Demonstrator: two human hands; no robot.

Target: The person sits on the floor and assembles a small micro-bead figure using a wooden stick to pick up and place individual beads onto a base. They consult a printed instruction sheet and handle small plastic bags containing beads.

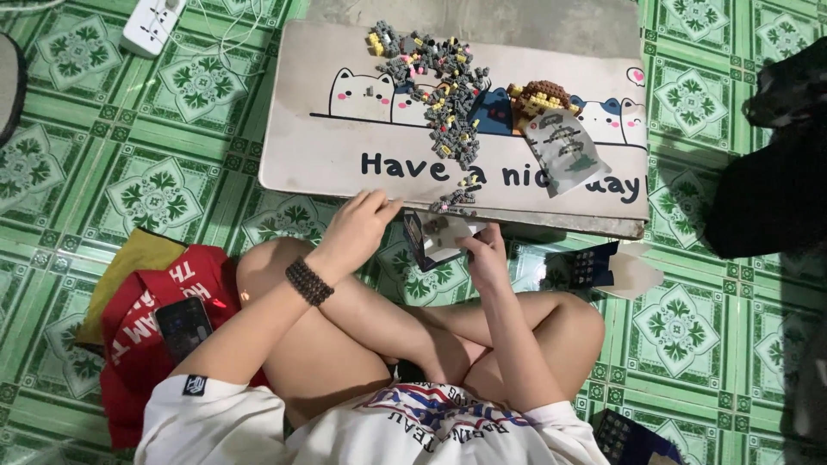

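From the head camera, a small dark leaflet (428,242) with a pale open page sits just below the near edge of the worktop (345,164). The right hand (488,255) pinches its lower corner. The left hand (356,226) rests at the edge, fingers loosely curled, seemingly holding nothing. Grey bricks (444,86) lie scattered above.

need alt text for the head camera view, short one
A person sits cross-legged on a green tiled floor, right hand holding a small box, left hand at the edge of a low white table strewn with tiny grey and yellow building bricks.
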